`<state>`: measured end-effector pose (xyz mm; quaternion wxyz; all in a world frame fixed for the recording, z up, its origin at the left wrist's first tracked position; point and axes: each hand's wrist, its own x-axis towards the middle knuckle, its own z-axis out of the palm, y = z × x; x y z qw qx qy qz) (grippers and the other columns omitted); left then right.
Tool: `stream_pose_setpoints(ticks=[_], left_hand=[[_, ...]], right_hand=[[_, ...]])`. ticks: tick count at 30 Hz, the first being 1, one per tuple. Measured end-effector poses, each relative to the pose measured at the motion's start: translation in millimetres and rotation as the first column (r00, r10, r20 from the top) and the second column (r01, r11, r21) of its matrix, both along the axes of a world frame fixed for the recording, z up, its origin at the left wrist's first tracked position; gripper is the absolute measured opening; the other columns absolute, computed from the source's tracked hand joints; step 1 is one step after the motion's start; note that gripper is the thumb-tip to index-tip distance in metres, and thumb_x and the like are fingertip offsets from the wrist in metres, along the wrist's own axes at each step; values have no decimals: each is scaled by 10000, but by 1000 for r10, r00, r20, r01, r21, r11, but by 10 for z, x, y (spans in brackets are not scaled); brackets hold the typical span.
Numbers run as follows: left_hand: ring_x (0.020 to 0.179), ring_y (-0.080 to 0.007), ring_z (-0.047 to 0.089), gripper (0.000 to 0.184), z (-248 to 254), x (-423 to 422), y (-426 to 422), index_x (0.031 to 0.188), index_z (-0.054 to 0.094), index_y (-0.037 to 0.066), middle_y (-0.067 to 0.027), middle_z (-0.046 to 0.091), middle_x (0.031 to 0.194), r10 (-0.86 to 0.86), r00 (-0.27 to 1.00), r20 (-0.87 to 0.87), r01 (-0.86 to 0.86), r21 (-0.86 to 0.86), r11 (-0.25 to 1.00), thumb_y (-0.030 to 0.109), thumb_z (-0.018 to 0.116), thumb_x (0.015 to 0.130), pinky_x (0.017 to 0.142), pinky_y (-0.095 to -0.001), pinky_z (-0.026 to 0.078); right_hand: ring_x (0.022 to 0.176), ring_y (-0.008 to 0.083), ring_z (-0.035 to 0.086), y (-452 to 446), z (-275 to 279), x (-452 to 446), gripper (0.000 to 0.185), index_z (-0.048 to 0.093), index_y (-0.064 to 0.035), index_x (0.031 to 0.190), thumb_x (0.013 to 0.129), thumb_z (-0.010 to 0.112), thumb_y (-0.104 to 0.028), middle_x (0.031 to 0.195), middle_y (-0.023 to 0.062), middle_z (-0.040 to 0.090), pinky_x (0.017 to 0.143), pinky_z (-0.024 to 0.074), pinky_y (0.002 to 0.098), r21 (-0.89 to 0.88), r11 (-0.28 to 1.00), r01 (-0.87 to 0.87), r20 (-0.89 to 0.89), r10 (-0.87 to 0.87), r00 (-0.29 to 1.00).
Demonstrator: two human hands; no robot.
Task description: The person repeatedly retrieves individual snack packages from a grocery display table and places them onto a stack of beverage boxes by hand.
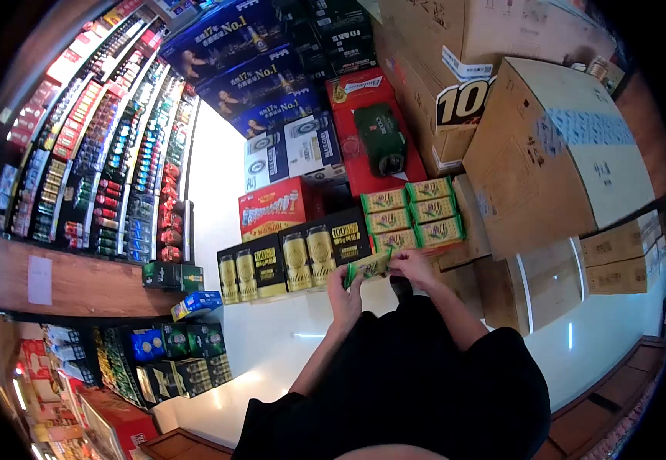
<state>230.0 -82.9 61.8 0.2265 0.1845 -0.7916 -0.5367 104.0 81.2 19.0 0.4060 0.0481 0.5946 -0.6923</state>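
Observation:
A green-and-cream wrapped packet (370,266) is held level in front of my body. My left hand (345,297) grips its left end, fingers closed around the wrapper. At the opposite end, my right hand (414,268) pinches the green edge between its fingers. Just beyond my hands, several matching packets (435,209) lie in two columns on top of a box. A dark green multipack (379,139) rests on a red carton (356,169) behind them. To the left, black cartons with gold can pictures (297,257) stand close to my left hand.
Large cardboard boxes (532,161) are stacked on the right. Blue beer cartons (233,73) and a red carton (273,209) stand ahead. Shelves of cans and bottles (110,161) line the left side. Small packs (196,304) sit by the wooden shelf base (72,285).

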Motion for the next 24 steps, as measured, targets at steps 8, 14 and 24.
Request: stream_pose_setpoints(ticks=[8,14,24], left_hand=[[952,-178,598,285,-99,-1338,-133,1133,516,-25,-128,622,1034,-56,990,130,29,200,979,96,634,904,846,-305,476],[903,-264,617,366,-616,-1956,-337,1073,591,-22,-156,632,977,-8,960,279,6,11,1000,240,707,846,821,-355,482],[919,-328,585,438,-363,-2187,-240,1069,615,-16,-173,589,952,57,868,493,52,-205,977,341,694,828,797,-418,475]], right_hand=[[692,148,669,57,131,-1090,214,641,42,878,813,676,-160,767,80,658,604,530,291,363,930,52,-408,108,906],[770,210,666,-35,-136,-1428,286,657,1,957,783,702,-222,843,104,679,689,521,327,383,906,182,-485,30,874],[915,322,644,-41,90,-1521,347,618,-20,1030,789,706,-255,969,168,668,790,499,412,542,803,246,-626,191,756]])
